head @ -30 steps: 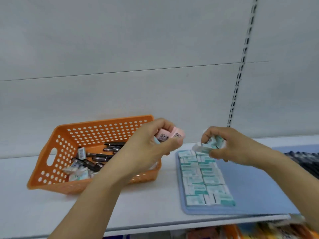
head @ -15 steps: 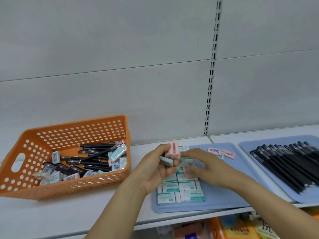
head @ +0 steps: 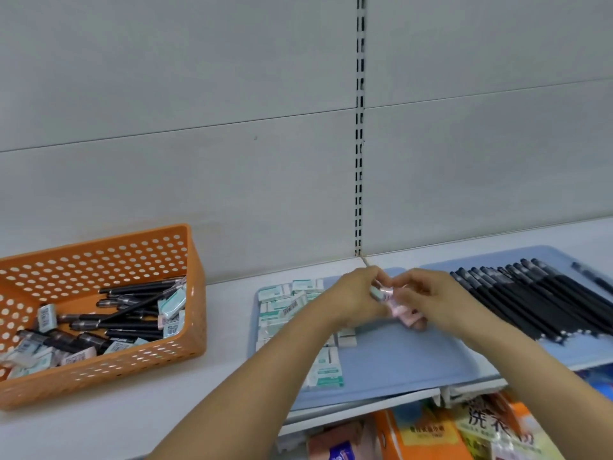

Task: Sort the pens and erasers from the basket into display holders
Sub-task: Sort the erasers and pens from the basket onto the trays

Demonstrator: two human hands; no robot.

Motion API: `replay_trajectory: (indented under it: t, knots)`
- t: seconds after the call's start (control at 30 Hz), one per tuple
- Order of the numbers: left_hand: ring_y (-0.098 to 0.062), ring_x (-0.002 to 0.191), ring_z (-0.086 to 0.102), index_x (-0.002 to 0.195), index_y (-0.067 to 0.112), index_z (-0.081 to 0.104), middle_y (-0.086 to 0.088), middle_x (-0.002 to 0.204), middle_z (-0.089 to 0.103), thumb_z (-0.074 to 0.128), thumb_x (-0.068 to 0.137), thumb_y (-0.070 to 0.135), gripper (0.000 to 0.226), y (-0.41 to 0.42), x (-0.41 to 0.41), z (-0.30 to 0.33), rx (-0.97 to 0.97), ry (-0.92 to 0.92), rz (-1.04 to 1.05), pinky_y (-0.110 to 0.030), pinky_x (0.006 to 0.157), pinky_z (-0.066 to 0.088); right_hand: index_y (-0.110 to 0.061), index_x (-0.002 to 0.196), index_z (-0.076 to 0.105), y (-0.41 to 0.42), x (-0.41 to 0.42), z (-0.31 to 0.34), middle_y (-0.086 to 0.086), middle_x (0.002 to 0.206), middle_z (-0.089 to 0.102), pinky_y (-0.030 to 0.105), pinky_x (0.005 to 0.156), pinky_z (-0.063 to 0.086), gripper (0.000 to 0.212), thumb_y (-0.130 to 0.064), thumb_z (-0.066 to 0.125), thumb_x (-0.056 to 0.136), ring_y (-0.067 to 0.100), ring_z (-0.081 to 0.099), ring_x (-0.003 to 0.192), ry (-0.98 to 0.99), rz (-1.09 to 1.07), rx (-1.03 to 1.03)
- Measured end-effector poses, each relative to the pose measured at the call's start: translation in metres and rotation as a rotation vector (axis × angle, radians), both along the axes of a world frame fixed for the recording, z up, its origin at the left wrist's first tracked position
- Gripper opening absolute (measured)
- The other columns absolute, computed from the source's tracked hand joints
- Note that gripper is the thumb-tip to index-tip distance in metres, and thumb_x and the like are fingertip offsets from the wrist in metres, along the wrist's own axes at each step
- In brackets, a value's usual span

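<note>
Starting at the left, the orange basket [head: 99, 313] on the shelf [head: 225, 376] is far from emptied: thin, stiff black pens [head: 132, 313] lie crossed over small, light wrapped erasers [head: 172, 302], so each is best pinched by its sides, the film probably slick. Over the blue tray [head: 398, 356] of laid-out erasers, the left hand [head: 356, 298] and right hand [head: 428, 302] meet, each grip curled on small pink erasers [head: 403, 313], though blur hides the exact hold. Rightward, black pens fill a second tray [head: 560, 257], leaving the pink ones' spot unobstructed.

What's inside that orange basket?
The orange basket holds a jumble of black pens and small wrapped erasers. Its near wall and the pile itself hide whatever lies at the bottom.
</note>
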State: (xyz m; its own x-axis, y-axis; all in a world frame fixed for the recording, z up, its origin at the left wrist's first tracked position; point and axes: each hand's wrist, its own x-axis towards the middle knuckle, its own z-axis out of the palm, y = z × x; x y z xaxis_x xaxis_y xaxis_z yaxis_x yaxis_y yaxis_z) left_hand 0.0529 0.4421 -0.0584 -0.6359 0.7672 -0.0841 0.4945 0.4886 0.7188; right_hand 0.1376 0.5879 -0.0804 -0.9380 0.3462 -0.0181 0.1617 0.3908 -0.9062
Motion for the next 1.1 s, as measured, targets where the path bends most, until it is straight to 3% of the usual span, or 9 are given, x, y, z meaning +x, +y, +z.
replay_trajectory:
  t: [0.1,0.27,0.43,0.53,0.63,0.73,0.83,1.0,1.1]
  knots:
    - [-0.018,0.104,0.057,0.125,0.02,0.055,0.0,0.122,0.055,0.074,0.078,0.008,0.053,0.001,-0.005,-0.006,-0.114,0.109,-0.058,-0.028,0.088,0.048,-0.026,0.117,0.061,0.011,0.002,-0.013,-0.004,0.106,0.062,0.014,0.073,0.042,0.027,-0.021,0.065,0.091,0.008,0.06,0.092,-0.089,0.066,0.428]
    - [-0.017,0.114,0.048,0.133,0.027,0.049,0.001,0.125,0.046,0.08,0.075,0.021,0.065,-0.003,-0.02,-0.009,-0.226,0.323,0.062,-0.028,0.087,0.042,-0.032,0.133,0.05,0.015,0.013,-0.002,-0.003,0.119,0.053,0.029,0.088,0.045,0.046,-0.04,0.063,0.089,0.014,0.047,0.111,-0.205,0.083,0.798]
    - [-0.023,0.11,0.054,0.132,0.017,0.055,-0.004,0.123,0.05,0.077,0.08,0.021,0.056,0.007,-0.024,-0.012,-0.247,0.304,0.028,-0.032,0.091,0.046,-0.03,0.13,0.05,0.014,0.015,0.004,-0.006,0.112,0.052,0.027,0.082,0.046,0.046,-0.037,0.065,0.088,0.009,0.052,0.093,-0.238,0.104,0.749]
    - [-0.025,0.105,0.056,0.124,0.014,0.062,-0.006,0.118,0.052,0.076,0.082,0.021,0.045,0.019,-0.026,-0.013,-0.24,0.344,0.044,-0.031,0.087,0.046,-0.023,0.124,0.054,0.014,0.008,0.0,-0.002,0.111,0.053,0.031,0.081,0.049,0.04,-0.04,0.062,0.088,0.015,0.057,0.094,-0.201,0.037,0.799]
    - [-0.023,0.106,0.056,0.126,0.018,0.06,-0.004,0.12,0.052,0.074,0.082,0.017,0.046,0.024,-0.027,-0.017,-0.204,0.311,0.051,-0.03,0.089,0.045,-0.025,0.128,0.051,0.018,0.008,-0.004,-0.004,0.111,0.052,0.025,0.075,0.047,0.044,-0.042,0.061,0.089,0.01,0.056,0.091,-0.18,0.024,0.778]
    - [-0.015,0.101,0.058,0.128,0.025,0.058,0.001,0.12,0.053,0.066,0.087,0.011,0.044,0.007,-0.03,-0.013,-0.07,0.255,0.107,-0.032,0.093,0.048,-0.028,0.133,0.049,0.024,0.014,-0.006,-0.01,0.106,0.052,0.014,0.061,0.035,0.051,-0.042,0.066,0.086,0.0,0.048,0.078,-0.171,0.072,0.689]
    - [-0.004,0.096,0.059,0.12,0.029,0.062,0.012,0.115,0.058,0.062,0.091,0.013,0.033,-0.036,-0.037,-0.002,0.09,0.247,0.242,-0.025,0.087,0.05,-0.029,0.133,0.05,0.029,0.017,-0.003,-0.013,0.102,0.051,0.016,0.061,0.033,0.053,-0.045,0.067,0.085,-0.002,0.044,0.075,-0.123,0.048,0.689]
    - [0.002,0.091,0.059,0.107,0.026,0.069,0.013,0.107,0.064,0.066,0.09,0.025,0.017,-0.105,-0.037,0.005,-0.05,0.268,0.25,-0.011,0.072,0.042,-0.03,0.114,0.061,-0.007,0.001,0.01,-0.014,0.093,0.056,0.03,0.077,0.047,0.028,-0.039,0.065,0.088,0.004,0.051,0.08,0.053,0.146,0.633]
    - [-0.003,0.1,0.057,0.118,0.028,0.063,0.01,0.116,0.059,0.067,0.089,0.031,0.03,-0.122,-0.033,0.003,-0.21,0.263,0.221,-0.018,0.084,0.044,-0.03,0.099,0.065,-0.049,-0.016,0.009,-0.012,0.087,0.06,0.03,0.077,0.049,0.018,-0.045,0.06,0.09,0.004,0.054,0.079,0.068,0.297,0.656]
